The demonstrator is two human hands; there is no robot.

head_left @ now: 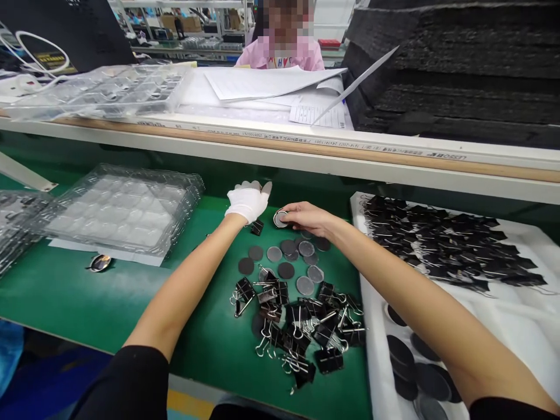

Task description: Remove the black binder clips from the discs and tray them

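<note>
My left hand (248,200) wears a white glove and rests on the green mat with its fingers curled, a black binder clip (256,227) just below it. My right hand (306,217), bare, pinches a round metal disc (280,219) at its fingertips. Below both hands lie several grey and dark discs (286,261) spread on the mat. A heap of black binder clips (297,326) with silver handles lies nearer to me.
A stack of clear plastic blister trays (126,210) sits at left, a shiny disc (100,263) in front of it. A white tray (516,315) at right holds black parts and dark discs. A shelf (280,154) crosses above; a person in pink sits beyond it.
</note>
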